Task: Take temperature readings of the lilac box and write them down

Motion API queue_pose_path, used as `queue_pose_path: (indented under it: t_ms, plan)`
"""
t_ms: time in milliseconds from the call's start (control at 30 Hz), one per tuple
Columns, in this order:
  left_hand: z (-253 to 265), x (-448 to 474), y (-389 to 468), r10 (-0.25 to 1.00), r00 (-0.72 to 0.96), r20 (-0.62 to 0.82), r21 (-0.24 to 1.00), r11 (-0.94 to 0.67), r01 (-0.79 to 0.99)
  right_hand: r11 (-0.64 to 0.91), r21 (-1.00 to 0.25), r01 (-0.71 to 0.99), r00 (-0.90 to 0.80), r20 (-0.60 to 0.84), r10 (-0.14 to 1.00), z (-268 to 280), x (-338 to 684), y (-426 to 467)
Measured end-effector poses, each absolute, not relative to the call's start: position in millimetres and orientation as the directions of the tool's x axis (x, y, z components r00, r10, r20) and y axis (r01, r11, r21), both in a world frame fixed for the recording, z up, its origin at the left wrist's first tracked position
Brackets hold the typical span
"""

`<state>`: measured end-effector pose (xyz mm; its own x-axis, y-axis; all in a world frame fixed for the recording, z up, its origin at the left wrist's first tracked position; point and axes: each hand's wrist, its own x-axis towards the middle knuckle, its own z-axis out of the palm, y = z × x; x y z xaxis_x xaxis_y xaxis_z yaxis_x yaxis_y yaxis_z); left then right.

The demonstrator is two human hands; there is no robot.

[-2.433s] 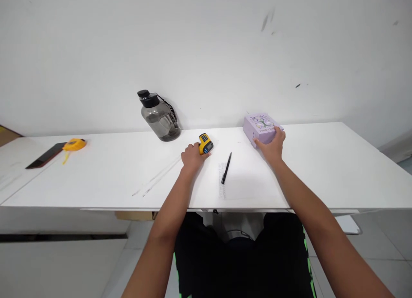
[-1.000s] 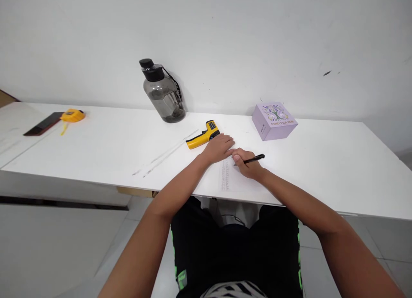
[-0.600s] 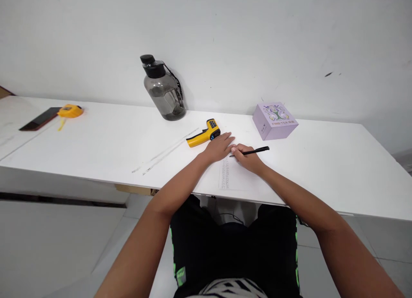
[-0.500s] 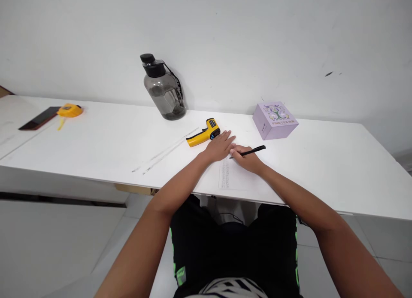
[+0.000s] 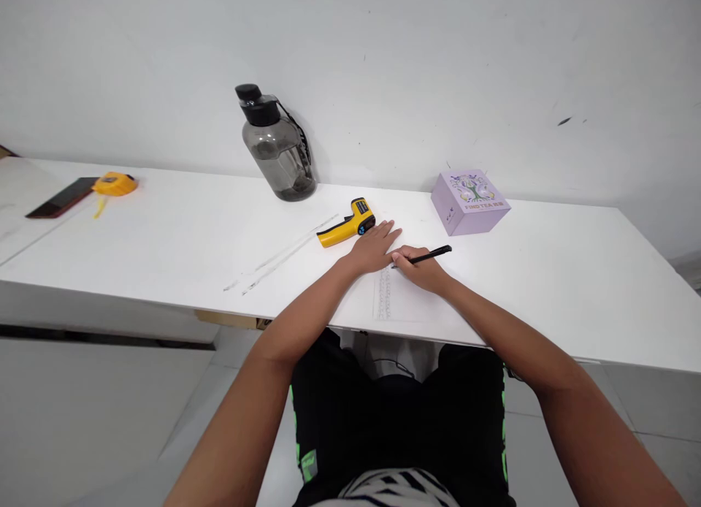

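Note:
A black pen [image 5: 432, 255] is gripped in my right hand [image 5: 419, 268], its tip down near dark marks that run in columns toward the front edge. These marks [image 5: 385, 295] lie on a pale surface; whether it is a sheet of paper or the tabletop I cannot tell. My left hand [image 5: 373, 248] rests flat with fingers stretched out, just left of the right hand. Close by its fingertips lies a yellow and black infrared thermometer [image 5: 345, 228] on its side, touching or nearly touching the hand.
On the white table [image 5: 558, 273] a purple tea box [image 5: 471, 202] stands behind my right hand. A grey water bottle [image 5: 279, 160] stands near the wall. Far left lie an orange tape measure [image 5: 115, 184] and a dark flat object [image 5: 63, 198]. Two dark streaks [image 5: 290, 255] mark the tabletop.
The camera view has shifted slightly, with the table items a little higher in the picture. Both hands stay in nearly the same place, the right still holding the pen.

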<state>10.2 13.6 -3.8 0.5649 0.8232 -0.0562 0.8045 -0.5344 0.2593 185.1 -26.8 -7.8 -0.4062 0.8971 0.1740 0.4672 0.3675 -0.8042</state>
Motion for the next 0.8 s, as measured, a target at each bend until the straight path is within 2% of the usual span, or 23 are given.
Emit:
queue_pose_path:
  t_ms: [500, 800]
  plan:
    - [-2.5, 10.3, 13.4, 0.824, 0.566, -0.016, 0.297, -0.537, 0.790, 0.346, -0.823, 0.450, -0.367, 0.183, 0.912, -10.6, 186.4, -26.3]
    - [-0.8, 11.9, 12.8, 0.822, 0.567, -0.051, 0.284, -0.532, 0.798, 0.313, -0.854, 0.416, -0.383, 0.147, 0.912, -6.6, 185.5, -28.3]
